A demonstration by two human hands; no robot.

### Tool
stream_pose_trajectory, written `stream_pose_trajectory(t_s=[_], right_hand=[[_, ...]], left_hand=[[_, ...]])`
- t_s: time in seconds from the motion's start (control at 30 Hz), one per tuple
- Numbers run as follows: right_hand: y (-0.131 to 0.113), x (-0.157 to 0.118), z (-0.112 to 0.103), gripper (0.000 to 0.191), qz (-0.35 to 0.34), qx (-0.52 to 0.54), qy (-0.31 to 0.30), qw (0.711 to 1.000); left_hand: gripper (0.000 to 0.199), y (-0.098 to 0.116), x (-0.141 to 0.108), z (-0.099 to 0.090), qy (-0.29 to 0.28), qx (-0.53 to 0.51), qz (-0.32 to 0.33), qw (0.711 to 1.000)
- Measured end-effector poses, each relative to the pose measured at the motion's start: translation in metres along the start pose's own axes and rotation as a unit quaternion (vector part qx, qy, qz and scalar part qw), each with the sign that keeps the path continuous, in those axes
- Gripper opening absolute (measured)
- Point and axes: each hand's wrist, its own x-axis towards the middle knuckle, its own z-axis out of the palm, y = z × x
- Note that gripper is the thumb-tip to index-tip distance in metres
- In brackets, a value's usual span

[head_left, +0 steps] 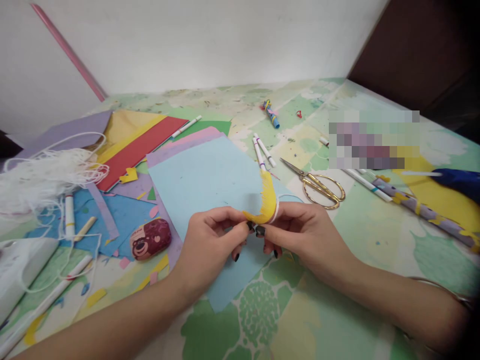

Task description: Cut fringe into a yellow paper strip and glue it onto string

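Note:
Both of my hands are pinched close together over a light blue paper sheet (pixel 198 180). Between them a narrow yellow paper strip (pixel 268 192) with a ragged, fringed-looking edge curves upward. My left hand (pixel 219 232) grips its lower left end between thumb and fingers. My right hand (pixel 305 227) pinches the strip's lower right part, where a thin white band or string runs along the outer edge. The fingertips nearly touch and hide the lower end. Gold-handled scissors (pixel 322 190) lie just beyond my right hand. White markers (pixel 264 150) rest behind the strip.
Tangled white string (pixel 52 170), coloured papers (pixel 138 145), a dark red bear-print mouse-shaped item (pixel 150 240) and scraps crowd the left. A white power strip (pixel 26 270) sits at the left edge. A small blue roll (pixel 272 114) lies farther back. Rightward is a purple-and-yellow wrapped stick (pixel 431 212).

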Motion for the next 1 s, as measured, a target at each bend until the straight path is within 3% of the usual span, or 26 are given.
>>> stream_pose_trajectory(t_s=[0.4, 0.63, 0.83, 1.0], right_hand=[[0.002, 0.000, 0.000, 0.015, -0.067, -0.091, 0.034, 0.993], [0.004, 0.000, 0.000, 0.013, -0.052, -0.088, 0.040, 0.994], [0.004, 0.000, -0.001, 0.010, -0.066, -0.111, 0.075, 0.989], [0.003, 0.001, -0.005, 0.009, -0.127, -0.149, 0.121, 0.973]], left_hand=[[0.007, 0.002, -0.001, 0.005, 0.037, 0.019, -0.009, 0.999], [0.010, 0.004, -0.003, 0.007, 0.032, 0.005, 0.008, 0.999], [0.020, 0.008, -0.010, 0.009, -0.006, -0.019, 0.054, 0.998], [0.030, 0.005, -0.014, 0.009, -0.052, -0.012, 0.112, 0.992]])
